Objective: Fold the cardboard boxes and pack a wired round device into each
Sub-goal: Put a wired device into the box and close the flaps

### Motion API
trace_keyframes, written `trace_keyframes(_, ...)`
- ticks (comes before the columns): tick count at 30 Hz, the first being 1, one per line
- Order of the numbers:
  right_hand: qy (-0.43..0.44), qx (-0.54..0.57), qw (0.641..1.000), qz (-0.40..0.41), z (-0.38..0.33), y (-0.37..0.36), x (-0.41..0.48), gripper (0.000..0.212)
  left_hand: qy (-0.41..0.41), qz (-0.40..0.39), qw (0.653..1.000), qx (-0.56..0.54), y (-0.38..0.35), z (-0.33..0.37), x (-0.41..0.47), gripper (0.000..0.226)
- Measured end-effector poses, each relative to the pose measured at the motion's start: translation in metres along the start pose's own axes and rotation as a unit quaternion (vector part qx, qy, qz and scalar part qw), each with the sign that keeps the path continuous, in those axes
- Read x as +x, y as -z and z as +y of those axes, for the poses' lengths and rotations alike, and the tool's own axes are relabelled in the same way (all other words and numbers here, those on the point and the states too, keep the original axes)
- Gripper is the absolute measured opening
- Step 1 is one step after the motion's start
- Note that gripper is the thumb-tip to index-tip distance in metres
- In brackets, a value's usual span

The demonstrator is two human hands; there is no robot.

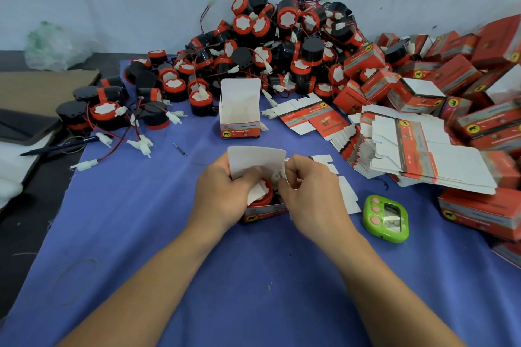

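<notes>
Blue cloth [169, 234], both hands' fingers [253, 177] pinching box [265, 213] flaps

Blue cloth [141, 234]; device pile [267, 45], flat boxes [423, 155], green timer [386, 218]

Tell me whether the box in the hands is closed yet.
Still open: the box has its white lid flap standing up, and the round device shows inside.

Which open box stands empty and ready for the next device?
On the blue cloth, look just in front of the pile of devices. An upright open box stands alone there, white lid flap raised, beyond both hands.
</notes>
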State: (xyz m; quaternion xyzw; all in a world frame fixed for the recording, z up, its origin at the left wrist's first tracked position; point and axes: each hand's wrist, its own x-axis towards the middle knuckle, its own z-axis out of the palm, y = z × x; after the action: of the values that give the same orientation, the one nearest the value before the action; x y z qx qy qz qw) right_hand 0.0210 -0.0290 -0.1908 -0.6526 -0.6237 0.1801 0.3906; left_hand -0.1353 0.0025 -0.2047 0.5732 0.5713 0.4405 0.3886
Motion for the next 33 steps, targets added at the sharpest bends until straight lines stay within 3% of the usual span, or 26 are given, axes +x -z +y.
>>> trace_keyframes(3, -0.012, 0.03, 0.999, -0.027, -0.001, -0.002, -0.002, 0.04, 0.039, 0.038, 0.998, -0.044, -0.004, 0.002, -0.006, 0.047)
trace_keyframes(5, -0.018, 0.041, 0.998, -0.053, -0.002, 0.0, -0.003, 0.037, 0.045, 0.049, 0.997, -0.048, -0.004, 0.003, -0.008, 0.054)
trace_keyframes(9, -0.044, 0.1, 0.983, -0.145, -0.007, 0.018, 0.001, 0.024, 0.038, 0.02, 0.998, -0.048, -0.001, 0.003, -0.006, 0.05)
trace_keyframes(13, -0.035, 0.15, 0.954, -0.256, -0.008, 0.042, 0.004, 0.015, 0.014, -0.005, 1.0, -0.025, 0.002, -0.003, -0.002, 0.025)
trace_keyframes(16, -0.075, 0.15, 0.968, -0.184, -0.004, 0.033, 0.005, 0.02, 0.014, -0.01, 1.0, -0.012, 0.003, -0.004, -0.003, 0.018)
trace_keyframes(19, -0.088, 0.132, 0.98, -0.12, -0.004, 0.02, 0.005, 0.006, -0.013, 0.009, 0.999, 0.047, 0.003, 0.0, -0.006, 0.017)
trace_keyframes(22, -0.097, 0.165, 0.975, -0.113, 0.0, 0.016, 0.006, 0.038, -0.049, 0.038, 0.995, 0.081, 0.004, 0.003, -0.009, 0.026)
trace_keyframes(26, -0.129, 0.207, 0.965, -0.092, 0.001, 0.01, 0.006, 0.036, -0.029, -0.001, 0.998, 0.053, 0.007, 0.005, -0.01, 0.019)
trace_keyframes(29, -0.137, 0.199, 0.967, -0.081, 0.002, 0.004, 0.007, 0.032, 0.01, -0.051, 0.997, -0.051, 0.01, 0.007, -0.007, 0.018)
trace_keyframes(33, -0.108, 0.147, 0.981, -0.065, 0.003, 0.0, 0.007, 0.021, 0.001, -0.086, 0.993, -0.084, 0.015, 0.007, -0.003, 0.037)
